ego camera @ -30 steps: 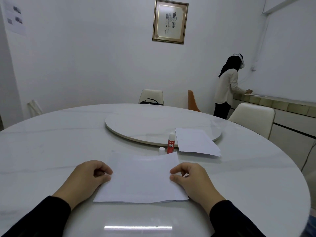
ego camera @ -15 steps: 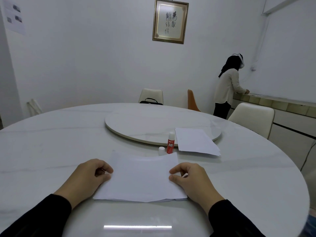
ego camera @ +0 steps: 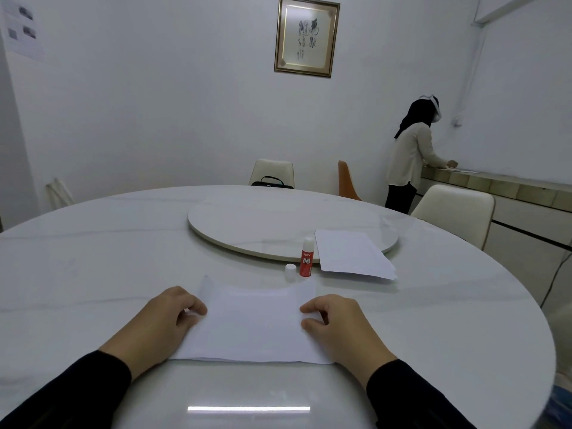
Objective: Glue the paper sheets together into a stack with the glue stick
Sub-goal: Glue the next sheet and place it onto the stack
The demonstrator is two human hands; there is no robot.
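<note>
A stack of white paper sheets [ego camera: 253, 326] lies flat on the round white table [ego camera: 93, 274] just in front of me. My left hand [ego camera: 164, 323] pinches the stack's left edge with curled fingers, and my right hand [ego camera: 337, 326] pinches its right edge. Beyond the stack stands a red glue stick [ego camera: 306, 258], upright and uncapped, with its small white cap [ego camera: 290, 271] on the table to its left. A second pile of white sheets [ego camera: 353, 255] rests to the right of the glue stick, partly on the turntable.
A large round turntable [ego camera: 263, 224] fills the table's middle. Cream chairs [ego camera: 455, 209] stand behind and to the right, with an orange chair [ego camera: 346, 181] between. A person [ego camera: 411, 156] stands at a counter along the right wall, facing away.
The near stack has shifted slightly toward me with both hands on its edges, and its far edge now shows a slight upward curl. Nothing else moved.
</note>
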